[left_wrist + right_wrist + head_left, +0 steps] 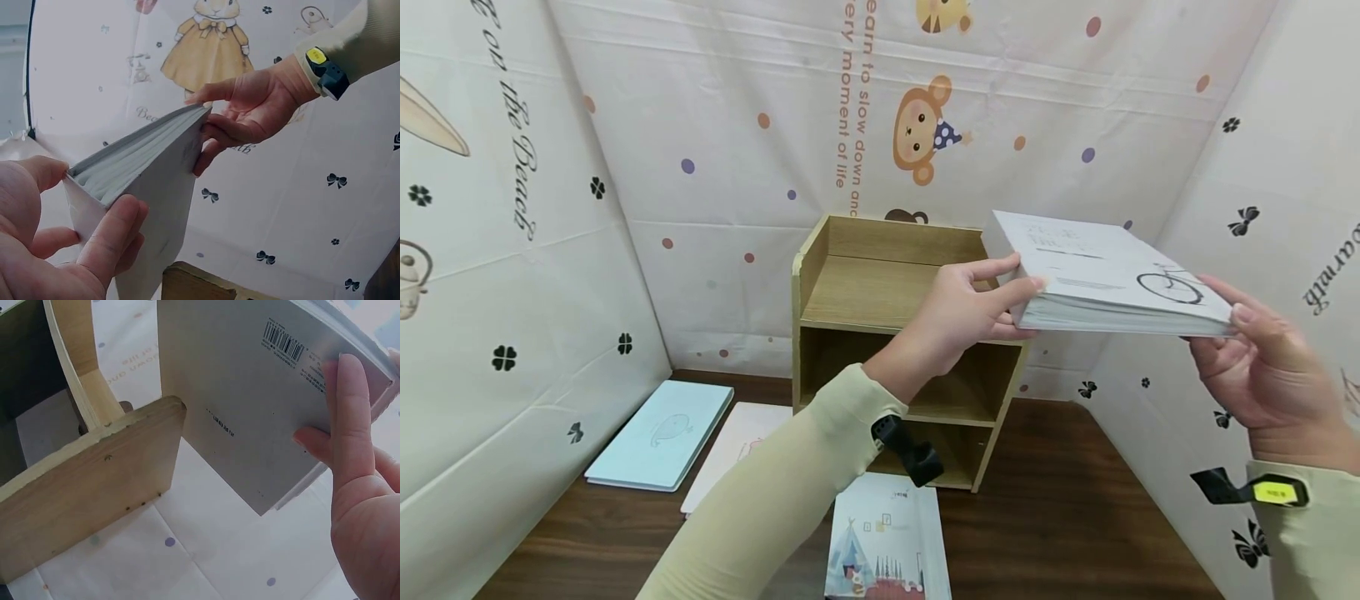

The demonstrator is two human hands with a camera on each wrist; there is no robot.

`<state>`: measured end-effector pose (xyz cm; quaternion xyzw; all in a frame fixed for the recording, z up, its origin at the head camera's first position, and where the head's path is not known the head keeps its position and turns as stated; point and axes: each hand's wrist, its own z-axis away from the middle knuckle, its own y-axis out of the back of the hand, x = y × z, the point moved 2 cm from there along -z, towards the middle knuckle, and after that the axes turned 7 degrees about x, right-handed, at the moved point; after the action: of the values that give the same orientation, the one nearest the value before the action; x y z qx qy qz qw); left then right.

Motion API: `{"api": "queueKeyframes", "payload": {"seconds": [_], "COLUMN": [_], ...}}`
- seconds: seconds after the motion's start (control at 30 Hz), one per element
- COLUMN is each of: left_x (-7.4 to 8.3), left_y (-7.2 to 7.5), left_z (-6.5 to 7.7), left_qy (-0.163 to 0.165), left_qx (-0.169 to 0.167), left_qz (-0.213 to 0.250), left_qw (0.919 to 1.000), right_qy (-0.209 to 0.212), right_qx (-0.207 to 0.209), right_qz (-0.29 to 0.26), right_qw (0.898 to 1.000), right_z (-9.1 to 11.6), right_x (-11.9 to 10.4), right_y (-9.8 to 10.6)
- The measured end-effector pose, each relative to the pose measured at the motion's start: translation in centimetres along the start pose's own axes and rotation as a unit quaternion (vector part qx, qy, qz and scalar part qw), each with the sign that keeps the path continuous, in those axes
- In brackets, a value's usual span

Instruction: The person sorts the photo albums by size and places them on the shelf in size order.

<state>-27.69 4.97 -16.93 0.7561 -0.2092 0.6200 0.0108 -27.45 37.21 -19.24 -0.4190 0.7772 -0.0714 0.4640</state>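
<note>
A thick white book (1097, 267) with a bicycle drawn on its cover is held up flat in the air, right of the shelf's top. My left hand (966, 308) grips its spine end, thumb on the near corner and fingers around the side. At the opposite end, my right hand (1262, 358) pinches the edge, thumb above and fingers below. The right wrist view shows the book's grey back cover (250, 406) with a barcode, fingers lying against it. A small wooden shelf (880, 287) with a top tray and two compartments stands beneath and behind my left hand.
On the dark wooden table (1045, 517), a light-blue notebook (662, 433) lies at the left. Beside it, a pinkish-white notebook (730, 450) is partly covered by my left sleeve. Another book (887, 537) with a tent picture lies before the shelf. Printed cloth walls (722, 292) surround the table.
</note>
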Motion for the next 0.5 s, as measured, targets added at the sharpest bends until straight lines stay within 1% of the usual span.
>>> {"api": "queueKeyframes", "payload": {"seconds": [0.03, 0.17, 0.27, 0.33, 0.5], "left_x": [0.0, 0.1, 0.1, 0.0, 0.1], "left_y": [0.1, 0.5, 1.0, 1.3, 2.0], "left_z": [0.0, 0.2, 0.3, 0.3, 0.5], "left_qy": [0.001, 0.001, -0.003, -0.004, -0.011], "left_qx": [0.0, 0.002, 0.004, 0.004, 0.0], "left_qz": [0.001, 0.004, -0.001, -0.005, -0.012], "left_qw": [1.0, 1.0, 1.0, 1.0, 0.9999], "right_qy": [0.0, -0.024, -0.021, -0.021, -0.019], "right_qx": [-0.001, -0.014, -0.005, 0.0, -0.003], "right_qz": [0.002, -0.037, -0.025, -0.029, -0.043], "right_qw": [1.0, 0.999, 0.999, 0.999, 0.999], "right_z": [0.0, -0.2, -0.3, -0.3, -0.4], "right_x": [0.1, 0.5, 0.8, 1.1, 1.7], "right_y": [0.0, -0.1, -0.2, -0.3, -0.8]}}
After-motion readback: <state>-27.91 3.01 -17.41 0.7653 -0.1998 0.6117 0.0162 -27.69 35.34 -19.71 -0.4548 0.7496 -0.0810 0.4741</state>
